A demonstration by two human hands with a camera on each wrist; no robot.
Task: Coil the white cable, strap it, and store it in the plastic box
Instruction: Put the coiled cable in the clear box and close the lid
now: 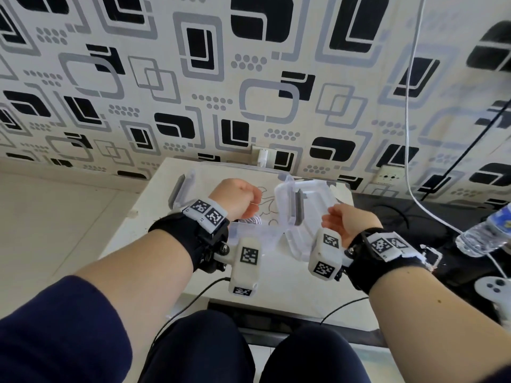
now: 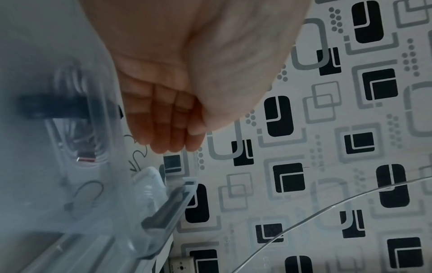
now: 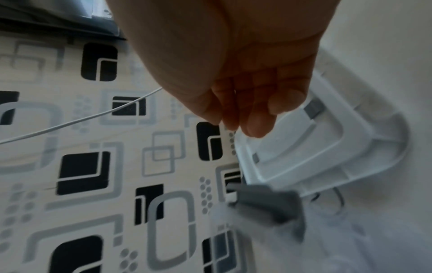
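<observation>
The clear plastic box [image 1: 265,236] stands on the small white table [image 1: 149,217]. Inside it lies the coiled white cable [image 1: 252,220], bound with a black strap [image 2: 58,109] and seen through the box wall [image 2: 103,184] in the left wrist view. My left hand [image 1: 240,197] hovers over the coil with loosely curled fingers [image 2: 168,129] and holds nothing. The lid [image 1: 307,205] with its grey latch [image 3: 268,203] stands tilted up right of the box. My right hand [image 1: 340,219] pinches the lid's near edge with its fingertips [image 3: 252,127].
A water bottle [image 1: 486,233] and a white controller [image 1: 495,286] lie on the black surface [image 1: 409,217] to the right. A thin white cord [image 1: 409,134] hangs down the patterned wall past a socket [image 1: 391,176]. A white plug [image 1: 262,156] sits behind the table.
</observation>
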